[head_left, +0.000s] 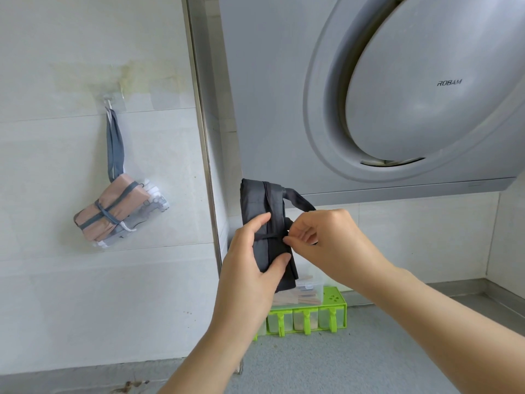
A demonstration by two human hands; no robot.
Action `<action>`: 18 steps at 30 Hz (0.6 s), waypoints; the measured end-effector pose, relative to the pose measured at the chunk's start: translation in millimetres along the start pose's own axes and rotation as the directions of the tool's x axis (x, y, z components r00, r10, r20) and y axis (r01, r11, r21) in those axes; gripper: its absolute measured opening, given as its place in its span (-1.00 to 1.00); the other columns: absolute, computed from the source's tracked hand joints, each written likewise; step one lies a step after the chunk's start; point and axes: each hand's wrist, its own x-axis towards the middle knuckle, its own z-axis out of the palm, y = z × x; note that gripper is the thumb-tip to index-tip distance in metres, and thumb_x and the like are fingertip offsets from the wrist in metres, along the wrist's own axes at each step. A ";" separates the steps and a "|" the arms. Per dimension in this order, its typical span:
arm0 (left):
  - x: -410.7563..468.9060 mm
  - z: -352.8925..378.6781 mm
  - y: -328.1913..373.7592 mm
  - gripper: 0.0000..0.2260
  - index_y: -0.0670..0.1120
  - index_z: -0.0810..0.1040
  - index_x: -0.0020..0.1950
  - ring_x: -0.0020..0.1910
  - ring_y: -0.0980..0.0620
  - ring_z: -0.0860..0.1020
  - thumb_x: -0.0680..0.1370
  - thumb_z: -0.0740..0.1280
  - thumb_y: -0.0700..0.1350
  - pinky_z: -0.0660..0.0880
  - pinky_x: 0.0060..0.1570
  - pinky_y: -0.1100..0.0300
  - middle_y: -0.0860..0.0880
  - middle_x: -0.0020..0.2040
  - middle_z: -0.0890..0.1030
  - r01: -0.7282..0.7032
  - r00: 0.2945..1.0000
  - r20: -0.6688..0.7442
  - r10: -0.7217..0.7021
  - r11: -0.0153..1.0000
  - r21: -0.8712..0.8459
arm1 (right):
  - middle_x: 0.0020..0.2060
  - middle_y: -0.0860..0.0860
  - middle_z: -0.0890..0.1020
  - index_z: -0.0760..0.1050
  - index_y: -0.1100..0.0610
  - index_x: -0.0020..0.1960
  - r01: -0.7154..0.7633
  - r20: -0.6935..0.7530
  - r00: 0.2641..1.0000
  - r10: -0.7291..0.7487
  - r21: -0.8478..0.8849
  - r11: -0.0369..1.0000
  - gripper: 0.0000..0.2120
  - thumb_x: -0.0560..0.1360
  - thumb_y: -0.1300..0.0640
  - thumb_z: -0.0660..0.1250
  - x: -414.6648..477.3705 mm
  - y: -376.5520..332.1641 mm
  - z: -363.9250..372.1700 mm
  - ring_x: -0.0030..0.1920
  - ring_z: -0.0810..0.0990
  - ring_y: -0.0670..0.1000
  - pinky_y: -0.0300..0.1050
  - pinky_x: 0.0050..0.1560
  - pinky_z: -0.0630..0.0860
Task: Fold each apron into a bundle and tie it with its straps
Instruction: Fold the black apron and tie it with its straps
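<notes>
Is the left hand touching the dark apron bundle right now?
Touching. Head view shows the left hand gripping the dark apron bundle, thumb on its front.

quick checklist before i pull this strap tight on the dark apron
1. Grip: the left hand holds the dark grey folded fabric apron bundle: ok.
2. Wrap: the thin dark strap crosses the bundle's middle: ok.
3. Pinch: fingers of the right hand pinch that strap: ok.
4. Knot formed: cannot tell, the fingers hide it.
5. Tuck: the wide dark strap loop at the top is tucked in: not ok, it sticks out.
</notes>
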 end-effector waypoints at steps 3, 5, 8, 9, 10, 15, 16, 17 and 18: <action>2.9 -1.6 -2.0 -0.47 0.31 0.34 0.28 0.21 0.48 0.35 0.46 0.46 -0.11 0.26 0.16 0.56 0.40 0.18 0.44 0.023 1.000 -0.001 -0.023 0.999 -0.048 | -0.31 -0.11 0.58 0.56 0.10 -0.17 -0.005 0.103 0.995 0.004 0.014 1.000 -0.93 0.49 0.14 0.38 4.7 3.2 -6.9 -0.27 0.53 -0.18 -0.42 -0.20 0.42; 4.5 -2.3 -3.1 -0.48 0.32 0.36 0.24 0.23 0.38 0.41 0.45 0.46 -0.13 0.34 0.21 0.44 0.37 0.19 0.47 0.037 0.999 -0.006 -0.037 0.993 -0.110 | -0.26 -0.10 0.61 0.56 0.13 -0.16 0.011 0.152 0.988 -0.012 0.007 1.000 -0.91 0.50 0.14 0.37 7.0 6.8 -12.3 -0.23 0.55 -0.12 -0.37 -0.20 0.40; 5.5 -3.0 -4.6 -0.49 0.35 0.41 0.19 0.20 0.29 0.49 0.45 0.48 -0.15 0.44 0.22 0.25 0.31 0.18 0.53 0.077 0.997 0.010 -0.077 0.966 -0.248 | -0.09 0.01 0.66 0.54 0.16 -0.16 0.142 0.153 0.979 -0.136 -0.024 0.990 -0.91 0.51 0.18 0.37 7.5 12.3 -17.5 -0.15 0.53 -0.15 -0.45 -0.16 0.35; 6.5 -2.7 -5.6 -0.50 0.36 0.43 0.19 0.21 0.23 0.50 0.43 0.49 -0.13 0.46 0.23 0.15 0.27 0.20 0.54 0.092 0.996 0.021 -0.090 0.953 -0.289 | -0.03 0.02 0.65 0.53 0.18 -0.16 0.184 0.145 0.973 -0.178 -0.031 0.982 -0.92 0.50 0.20 0.37 7.3 13.5 -17.7 -0.12 0.50 -0.21 -0.52 -0.16 0.31; 7.4 -2.4 -6.7 -0.50 0.38 0.44 0.18 0.23 0.18 0.51 0.40 0.51 -0.07 0.47 0.25 0.07 0.23 0.21 0.55 0.112 0.994 0.030 -0.108 0.940 -0.321 | 0.02 0.03 0.64 0.53 0.20 -0.16 0.211 0.139 0.969 -0.205 -0.036 0.977 -0.92 0.50 0.22 0.37 6.6 13.8 -17.4 -0.07 0.49 -0.23 -0.58 -0.15 0.27; 12.6 2.6 -11.0 -0.49 0.28 0.53 0.14 0.16 0.04 0.59 0.28 0.56 -0.08 0.50 0.21 -0.06 0.08 0.14 0.63 0.226 0.971 0.079 -0.225 0.769 -0.598 | 0.31 -0.02 0.45 0.52 0.22 -0.11 0.183 0.135 0.975 -0.177 -0.030 0.983 -0.92 0.53 0.21 0.32 6.8 20.2 -14.0 0.04 0.48 -0.24 -0.63 -0.12 0.24; 11.9 3.7 -11.1 -0.47 0.23 0.53 0.15 0.15 0.03 0.60 0.29 0.58 -0.14 0.50 0.20 -0.05 0.06 0.13 0.64 0.244 0.966 0.091 -0.243 0.735 -0.633 | 0.31 -0.05 0.43 0.52 0.20 -0.11 0.188 0.134 0.974 -0.183 -0.030 0.982 -0.92 0.54 0.20 0.32 5.0 21.5 -12.0 0.02 0.45 -0.27 -0.63 -0.11 0.23; 11.2 4.7 -12.5 -0.46 0.20 0.52 0.17 0.15 0.01 0.60 0.28 0.57 -0.16 0.50 0.19 -0.04 0.03 0.12 0.65 0.258 0.961 0.098 -0.258 0.712 -0.653 | 0.29 -0.06 0.44 0.52 0.19 -0.11 0.176 0.131 0.977 -0.171 -0.028 0.984 -0.92 0.53 0.19 0.32 2.5 22.4 -8.3 0.03 0.43 -0.25 -0.63 -0.10 0.22; 11.7 4.4 -14.6 -0.46 0.18 0.51 0.19 0.15 0.00 0.60 0.29 0.55 -0.16 0.51 0.18 -0.03 0.02 0.12 0.65 0.260 0.960 0.100 -0.260 0.708 -0.657 | 0.26 -0.09 0.46 0.52 0.17 -0.13 0.153 0.120 0.981 -0.151 -0.008 0.988 -0.93 0.53 0.19 0.33 0.4 22.6 -3.8 0.01 0.42 -0.23 -0.63 -0.10 0.23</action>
